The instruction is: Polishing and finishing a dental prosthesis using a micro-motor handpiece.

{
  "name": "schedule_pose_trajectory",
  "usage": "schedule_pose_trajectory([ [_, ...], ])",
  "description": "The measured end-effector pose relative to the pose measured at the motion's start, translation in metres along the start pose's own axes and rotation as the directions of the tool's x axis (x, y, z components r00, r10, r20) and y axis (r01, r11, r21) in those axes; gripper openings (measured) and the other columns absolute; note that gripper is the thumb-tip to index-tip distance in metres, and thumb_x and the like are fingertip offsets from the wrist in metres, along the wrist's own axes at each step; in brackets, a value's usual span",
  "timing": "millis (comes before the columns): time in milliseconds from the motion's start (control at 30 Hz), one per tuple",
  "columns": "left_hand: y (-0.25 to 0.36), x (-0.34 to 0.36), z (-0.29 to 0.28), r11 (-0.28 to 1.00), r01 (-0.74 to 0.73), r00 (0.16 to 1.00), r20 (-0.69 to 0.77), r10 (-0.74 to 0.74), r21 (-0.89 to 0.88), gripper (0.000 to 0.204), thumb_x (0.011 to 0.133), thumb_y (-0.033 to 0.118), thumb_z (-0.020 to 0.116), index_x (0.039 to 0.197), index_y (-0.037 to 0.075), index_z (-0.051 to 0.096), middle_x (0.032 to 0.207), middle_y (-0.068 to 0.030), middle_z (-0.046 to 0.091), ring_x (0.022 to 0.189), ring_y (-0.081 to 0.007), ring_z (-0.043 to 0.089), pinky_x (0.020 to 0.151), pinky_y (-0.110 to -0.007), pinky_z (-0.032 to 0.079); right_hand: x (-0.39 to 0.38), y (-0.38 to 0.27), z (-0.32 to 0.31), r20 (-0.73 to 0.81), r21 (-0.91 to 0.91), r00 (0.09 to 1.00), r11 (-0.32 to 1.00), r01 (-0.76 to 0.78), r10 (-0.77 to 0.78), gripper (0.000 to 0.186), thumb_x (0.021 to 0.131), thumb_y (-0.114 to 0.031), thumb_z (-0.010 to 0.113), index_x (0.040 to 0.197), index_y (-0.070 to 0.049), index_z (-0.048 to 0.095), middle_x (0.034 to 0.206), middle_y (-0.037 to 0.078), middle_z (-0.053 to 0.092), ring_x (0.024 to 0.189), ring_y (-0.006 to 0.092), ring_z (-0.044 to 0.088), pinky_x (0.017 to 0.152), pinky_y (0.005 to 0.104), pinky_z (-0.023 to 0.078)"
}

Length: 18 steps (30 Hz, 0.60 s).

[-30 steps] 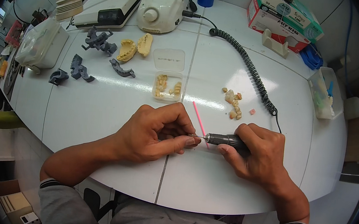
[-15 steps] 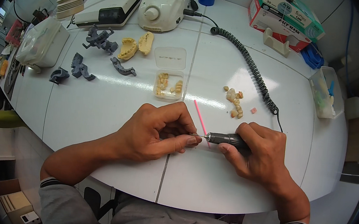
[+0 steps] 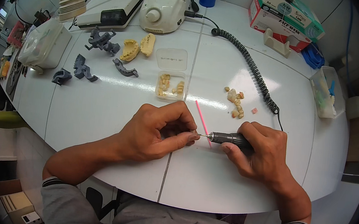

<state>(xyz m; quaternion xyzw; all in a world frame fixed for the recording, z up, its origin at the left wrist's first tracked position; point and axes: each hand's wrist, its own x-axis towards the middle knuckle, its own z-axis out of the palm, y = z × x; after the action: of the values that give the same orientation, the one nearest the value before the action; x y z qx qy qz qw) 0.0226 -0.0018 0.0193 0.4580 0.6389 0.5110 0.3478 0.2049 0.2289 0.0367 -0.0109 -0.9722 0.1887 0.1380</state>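
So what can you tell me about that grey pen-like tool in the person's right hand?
The handpiece is a dark grey, ribbed, metal-looking tool lying almost level over the white table. The right hand grips its body. Its thin tip points left to the left hand's fingertips. A pink stick lies just behind it.

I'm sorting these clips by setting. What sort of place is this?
Most likely a dental lab bench. The right hand holds a rotary handpiece on a coiled cord, yellow jaw casts lie on the table, and loose tooth pieces sit nearby.
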Motion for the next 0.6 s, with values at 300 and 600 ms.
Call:
schedule_pose_trajectory([
  [300, 0.0043, 0.0015, 0.0025, 0.892, -0.107, 0.99, -0.039, 0.138, 0.438, 0.022, 0.089, 0.011, 0.09, 0.1, 0.003, 0.073, 0.091, -0.0084, 0.07, 0.079, -0.0201, 0.07, 0.068, -0.032, 0.055, -0.0012, 0.0022, -0.0027, -0.002, 0.082, 0.999, 0.996, -0.042, 0.043, 0.041, 0.09, -0.042, 0.087, 0.084, -0.006, 0.068, 0.064, 0.011, 0.066, 0.048, 0.0251, 0.061, 0.046, 0.0389, 0.045],
  [600, 0.006, 0.003, 0.002, 0.899, -0.058, 0.996, -0.031, 0.079, 0.434, 0.02, 0.091, 0.011, 0.089, 0.103, 0.003, 0.075, 0.094, -0.0068, 0.072, 0.078, -0.0145, 0.07, 0.067, -0.03, 0.054, -0.0017, 0.0052, 0.0006, -0.043, 0.085, 0.998, 0.995, -0.052, 0.056, 0.041, 0.094, -0.044, 0.083, 0.089, -0.006, 0.072, 0.064, 0.012, 0.069, 0.053, 0.0278, 0.066, 0.051, 0.0396, 0.047],
])
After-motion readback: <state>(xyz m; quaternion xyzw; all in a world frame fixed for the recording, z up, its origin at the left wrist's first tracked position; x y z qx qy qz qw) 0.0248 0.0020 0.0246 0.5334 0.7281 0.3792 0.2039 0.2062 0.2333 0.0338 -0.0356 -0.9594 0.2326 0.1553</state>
